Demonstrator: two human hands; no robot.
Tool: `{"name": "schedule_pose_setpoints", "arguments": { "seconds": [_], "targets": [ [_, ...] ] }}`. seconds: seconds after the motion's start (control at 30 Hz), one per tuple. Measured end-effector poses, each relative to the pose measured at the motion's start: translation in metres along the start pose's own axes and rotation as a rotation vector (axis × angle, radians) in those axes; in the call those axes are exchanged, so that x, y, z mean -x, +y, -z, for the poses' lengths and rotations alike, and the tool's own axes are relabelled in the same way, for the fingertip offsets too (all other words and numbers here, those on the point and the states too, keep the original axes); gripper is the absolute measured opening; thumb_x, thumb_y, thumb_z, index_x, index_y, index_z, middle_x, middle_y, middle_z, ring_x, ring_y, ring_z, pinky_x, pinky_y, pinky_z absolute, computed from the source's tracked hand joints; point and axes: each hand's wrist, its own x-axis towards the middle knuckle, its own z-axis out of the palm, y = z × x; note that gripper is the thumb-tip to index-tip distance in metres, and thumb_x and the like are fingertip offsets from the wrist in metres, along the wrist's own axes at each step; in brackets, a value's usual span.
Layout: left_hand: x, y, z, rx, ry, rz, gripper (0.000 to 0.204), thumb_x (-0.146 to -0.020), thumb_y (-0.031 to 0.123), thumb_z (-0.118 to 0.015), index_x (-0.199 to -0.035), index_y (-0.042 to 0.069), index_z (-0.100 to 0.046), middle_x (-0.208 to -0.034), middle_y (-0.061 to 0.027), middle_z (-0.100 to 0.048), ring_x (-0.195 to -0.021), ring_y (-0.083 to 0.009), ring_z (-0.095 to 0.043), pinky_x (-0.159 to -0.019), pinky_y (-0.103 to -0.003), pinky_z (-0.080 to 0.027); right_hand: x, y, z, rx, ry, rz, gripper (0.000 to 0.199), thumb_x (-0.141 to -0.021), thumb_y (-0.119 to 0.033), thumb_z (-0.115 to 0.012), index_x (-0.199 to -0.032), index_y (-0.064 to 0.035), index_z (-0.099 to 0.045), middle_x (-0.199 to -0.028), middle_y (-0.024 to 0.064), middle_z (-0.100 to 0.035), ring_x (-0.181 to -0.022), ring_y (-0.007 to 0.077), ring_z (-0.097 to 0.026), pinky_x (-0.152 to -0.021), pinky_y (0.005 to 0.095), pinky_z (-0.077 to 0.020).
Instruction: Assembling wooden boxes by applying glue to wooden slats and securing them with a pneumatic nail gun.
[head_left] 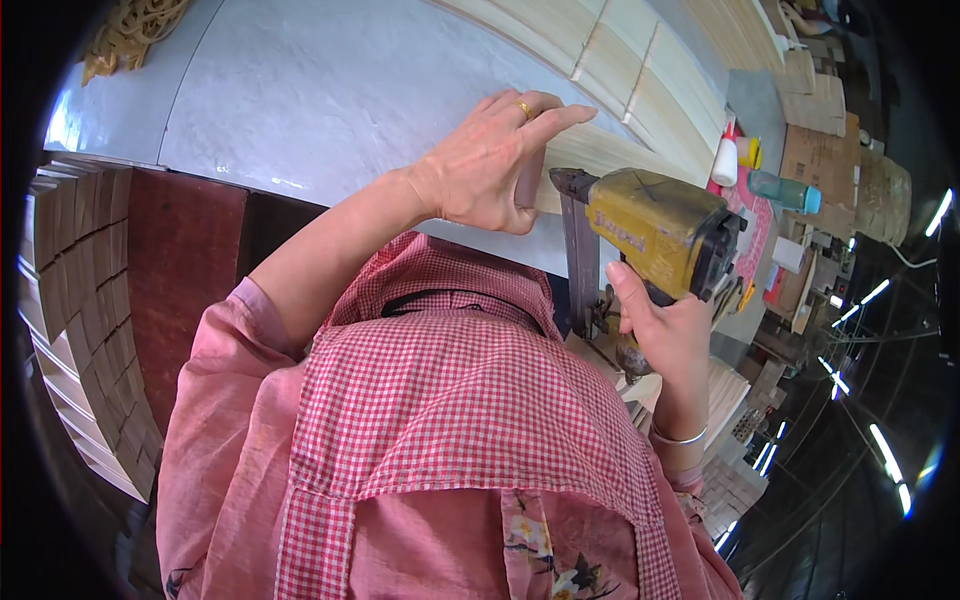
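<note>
My right hand (668, 325) is wrapped around the handle of a yellow and black nail gun (650, 225), its thumb along the near side. The gun's dark nose points left, close to the end of a small wooden piece (531, 180); I cannot tell whether they touch. My left hand (485, 165), a gold ring on one finger, grips that piece between thumb and fingers over the table's near edge. Its index finger reaches toward a pale wooden board (610, 150) lying beyond the gun's nose. The far side of the left hand's grip is hidden.
Pale boards (640, 65) lie across the back of the grey table (300, 100). Tan bands (130, 35) sit at the far left. At right stand a white bottle (726, 160) and a teal bottle (785, 190). Stacked wood strips (85, 290) are at lower left.
</note>
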Motion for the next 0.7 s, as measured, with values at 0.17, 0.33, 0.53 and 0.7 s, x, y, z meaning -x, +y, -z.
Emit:
{"name": "schedule_pose_setpoints", "arguments": {
  "seconds": [0.17, 0.33, 0.53, 0.7],
  "targets": [
    [0.000, -0.001, 0.000, -0.033, -0.022, 0.010, 0.098, -0.054, 0.017, -0.073, -0.147, 0.009, -0.042, -0.121, -0.0160, -0.057, -0.106, -0.0341, -0.058, -0.105, -0.044, -0.041, -0.008, -0.001, 0.000, 0.008, -0.061, -0.016, 0.026, -0.090, -0.011, -0.074, -0.110, 0.0030, -0.068, -0.096, 0.0098, -0.071, -0.079, 0.0191, -0.068, -0.068, 0.0285, -0.0528],
    [-0.001, 0.000, 0.001, -0.039, -0.037, 0.010, 0.100, -0.054, 0.018, -0.073, -0.149, 0.009, -0.040, -0.122, -0.0167, -0.056, -0.107, -0.0342, -0.058, -0.106, -0.044, -0.041, -0.011, 0.000, -0.001, 0.038, -0.018, 0.010, 0.030, -0.093, -0.031, -0.075, -0.092, -0.0006, -0.073, -0.060, 0.0001, -0.060, -0.049, 0.0099, -0.053, -0.047, 0.0220, -0.0400],
    [0.006, 0.001, -0.001, 0.011, -0.029, 0.041, 0.100, -0.061, 0.016, -0.074, -0.153, 0.007, -0.035, -0.136, -0.0222, -0.052, -0.118, -0.0371, -0.055, -0.110, -0.046, -0.040, -0.019, -0.014, 0.006, 0.128, -0.100, -0.095, 0.026, -0.090, -0.020, -0.076, -0.101, 0.0017, -0.070, -0.080, 0.0061, -0.067, -0.067, 0.0160, -0.063, -0.059, 0.0259, -0.0484],
    [0.019, 0.013, 0.008, 0.215, 0.108, 0.239, 0.097, -0.069, 0.017, -0.076, -0.155, 0.004, -0.033, -0.147, -0.0261, -0.045, -0.132, -0.0402, -0.048, -0.115, -0.047, -0.037, -0.027, -0.027, 0.016, 0.175, -0.129, -0.149, 0.030, -0.087, -0.008, -0.076, -0.113, 0.0043, -0.066, -0.097, 0.0115, -0.075, -0.077, 0.0208, -0.071, -0.066, 0.0293, -0.0556]
  ]
}}
